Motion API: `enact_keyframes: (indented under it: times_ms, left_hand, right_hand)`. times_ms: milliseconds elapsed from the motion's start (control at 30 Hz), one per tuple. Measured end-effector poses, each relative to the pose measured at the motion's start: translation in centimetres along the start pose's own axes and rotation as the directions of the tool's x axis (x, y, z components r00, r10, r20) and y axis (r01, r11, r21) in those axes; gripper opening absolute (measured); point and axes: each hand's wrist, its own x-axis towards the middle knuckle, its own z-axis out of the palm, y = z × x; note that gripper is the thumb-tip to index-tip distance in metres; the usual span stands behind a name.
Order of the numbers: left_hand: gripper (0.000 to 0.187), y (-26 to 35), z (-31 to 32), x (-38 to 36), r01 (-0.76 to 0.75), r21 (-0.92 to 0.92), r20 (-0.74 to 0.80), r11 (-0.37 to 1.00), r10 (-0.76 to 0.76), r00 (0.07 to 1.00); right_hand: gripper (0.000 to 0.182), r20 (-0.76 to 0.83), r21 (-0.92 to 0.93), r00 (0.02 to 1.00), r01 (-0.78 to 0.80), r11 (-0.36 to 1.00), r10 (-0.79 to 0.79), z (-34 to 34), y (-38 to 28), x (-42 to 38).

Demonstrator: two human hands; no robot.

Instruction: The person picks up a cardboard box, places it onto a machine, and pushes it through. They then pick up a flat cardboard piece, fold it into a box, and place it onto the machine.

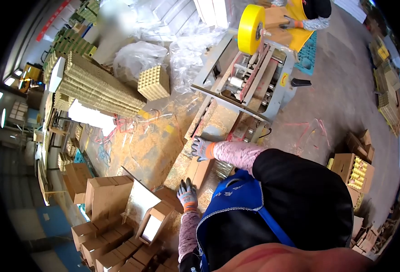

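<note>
A closed brown carton lies on a long, crumb-strewn table leading to a taping machine. My left hand, in a grey glove with an orange cuff, is at the carton's near left side, fingers stretched out. At the carton's far end is my right hand, gloved the same way, with its fingers extended over the tabletop. Whether either palm presses on the cardboard is hard to tell. A blue apron covers my front, close beside the carton.
A large yellow tape roll sits atop the machine. Beyond it, a co-worker's gloved hand is by a carton. Stacked egg trays stand left; brown boxes crowd the lower left. Eggs fill a carton at right.
</note>
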Motion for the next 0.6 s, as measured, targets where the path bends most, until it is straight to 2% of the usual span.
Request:
enact_keyframes:
  times_ms: [33,67,100,133,167,200,267,300,333,400,467,533,567,600]
  left_hand:
    - [0.055,0.6,-0.2,0.0,-0.011,0.055,-0.017,0.998,0.012,1.000]
    - [0.055,1.3,-0.3,0.1,-0.023,0.111,-0.033,0.994,0.027,0.999]
    - [0.071,1.7,0.6,-0.2,0.058,0.076,0.046,0.995,-0.062,0.997]
    - [0.087,3.2,-1.0,-0.1,0.124,0.091,0.137,0.988,-0.136,0.981]
    - [0.092,4.3,-2.5,0.3,0.148,0.116,0.182,0.982,-0.167,0.969]
    - [0.097,5.0,-3.3,0.6,0.168,0.138,0.225,0.976,-0.196,0.954]
    - [0.100,3.6,-1.4,0.6,0.178,0.117,0.223,0.977,-0.200,0.954]
    - [0.101,3.3,-1.3,0.7,0.167,0.081,0.193,0.983,-0.180,0.965]
    - [0.101,3.0,-1.2,0.8,0.155,0.075,0.193,0.985,-0.166,0.967]
    - [0.099,3.2,-0.3,1.3,0.101,0.139,0.142,0.985,-0.120,0.982]
    - [0.090,4.5,-0.4,2.6,0.019,0.095,0.071,0.995,-0.026,0.997]
    - [0.085,6.6,-0.9,4.6,-0.036,0.087,-0.008,0.996,0.037,0.999]
    - [0.084,7.1,-0.9,5.3,-0.059,0.102,-0.033,0.993,0.063,0.998]
    - [0.083,7.9,-0.7,6.2,-0.057,0.113,-0.057,0.992,0.064,0.996]
  right_hand:
    - [0.048,0.108,0.061,0.994,-0.001,0.998,-0.006,0.2,-0.6,0.0]
    - [0.046,0.113,-0.072,0.993,0.033,0.997,-0.025,0.3,-1.2,-0.3]
    - [0.046,0.156,-0.058,0.988,0.020,0.998,-0.011,0.9,-1.6,-0.1]
    - [0.045,0.198,-0.038,0.980,0.000,0.999,0.008,1.6,-2.0,0.2]
    - [0.049,0.253,0.012,0.967,-0.019,1.000,0.016,2.3,-1.9,0.5]
    - [0.049,0.252,0.013,0.967,-0.034,0.999,0.030,1.9,-2.0,0.4]
    - [0.052,0.135,0.072,0.983,-0.139,0.988,0.128,-0.2,-2.3,-0.1]
    - [0.055,-0.135,0.105,0.978,-0.143,0.984,0.157,-1.0,-2.6,-1.2]
    - [0.052,-0.102,0.220,0.978,-0.156,0.963,0.181,-4.9,-2.5,-2.1]
    - [0.047,-0.190,0.348,0.932,-0.231,0.909,0.310,-7.8,-2.3,-4.9]
    - [0.044,-0.176,0.338,0.919,-0.281,0.898,0.354,-8.3,-2.0,-7.4]
    - [0.047,-0.033,0.333,0.889,-0.422,0.843,0.458,-7.0,-2.1,-8.4]
    - [0.048,0.046,0.251,0.904,-0.423,0.870,0.426,-7.9,-2.1,-8.0]
    - [0.050,0.105,0.253,0.911,-0.411,0.876,0.398,-8.5,-2.3,-7.3]
